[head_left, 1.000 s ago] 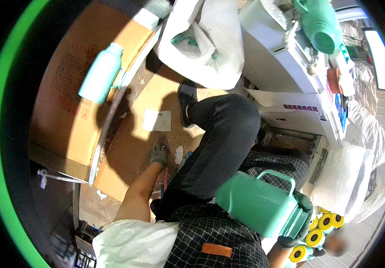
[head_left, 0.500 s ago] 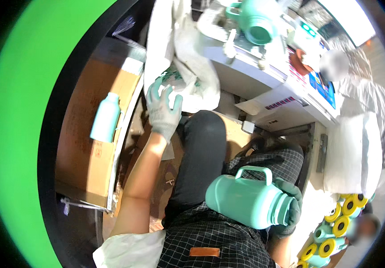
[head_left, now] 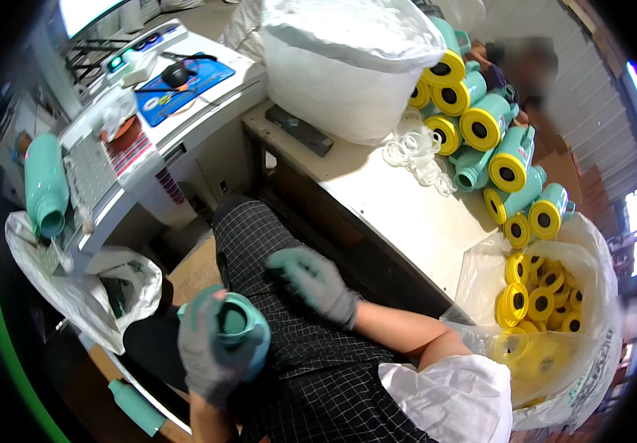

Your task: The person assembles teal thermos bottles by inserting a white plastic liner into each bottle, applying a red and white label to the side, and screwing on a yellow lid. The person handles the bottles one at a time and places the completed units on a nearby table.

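Observation:
A mint-green plastic jug stands in my lap, its round mouth facing up. My left hand, in a grey glove with green-coated fingers, is wrapped round the jug's side near the neck. Over my right thigh is my right hand, gloved alike, with its fingers stretched out and nothing seen in them. Some of its fingertips are in dark shadow. Toward the far right, on the white bench, lies a heap of white rings beside several mint-green jugs with yellow bases.
An open clear bag of yellow round parts stands at the right. A big white sack and a dark bar sit on the bench. A machine table holds another green jug; below is a white sack. A green bottle lies lower left.
The view has swung to the right. My left hand has come back from the white sack and now grips the jug, which is turned mouth up. My right hand has let go of the jug's neck.

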A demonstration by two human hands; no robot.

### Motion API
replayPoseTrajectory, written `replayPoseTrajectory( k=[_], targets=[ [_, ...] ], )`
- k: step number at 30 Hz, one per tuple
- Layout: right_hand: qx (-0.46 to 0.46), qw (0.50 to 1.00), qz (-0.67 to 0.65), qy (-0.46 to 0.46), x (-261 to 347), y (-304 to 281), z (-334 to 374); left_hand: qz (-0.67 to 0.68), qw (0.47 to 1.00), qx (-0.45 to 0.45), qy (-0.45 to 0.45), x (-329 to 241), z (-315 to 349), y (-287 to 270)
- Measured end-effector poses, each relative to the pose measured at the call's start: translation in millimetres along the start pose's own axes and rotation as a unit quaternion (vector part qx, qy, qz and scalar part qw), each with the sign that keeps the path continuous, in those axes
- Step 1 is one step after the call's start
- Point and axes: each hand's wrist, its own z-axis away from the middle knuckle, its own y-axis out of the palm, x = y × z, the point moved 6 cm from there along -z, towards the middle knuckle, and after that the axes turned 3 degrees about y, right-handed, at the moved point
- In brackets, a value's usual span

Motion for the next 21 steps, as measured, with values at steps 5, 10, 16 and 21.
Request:
replayPoseTrajectory(
  k=[5, 10, 16, 21],
  targets=[
    [-0.286, 0.916, 0.264, -0.093, 2, -187, -44, 0.233, 0.950, -0.039, -0.204, 32, 11, -39],
    [-0.326, 0.571, 0.746, -0.109, -3, -327, -101, 0.157, 0.974, 0.029, -0.162, 33, 0, -3],
    [-0.295, 0.652, 0.687, -0.124, 3, -321, -106, 0.227, 0.941, -0.080, -0.237, 44, 16, -27],
    [-0.254, 0.875, 0.402, -0.093, 7, -246, -98, 0.213, 0.947, -0.022, -0.238, 39, 18, -2]
  ],
)
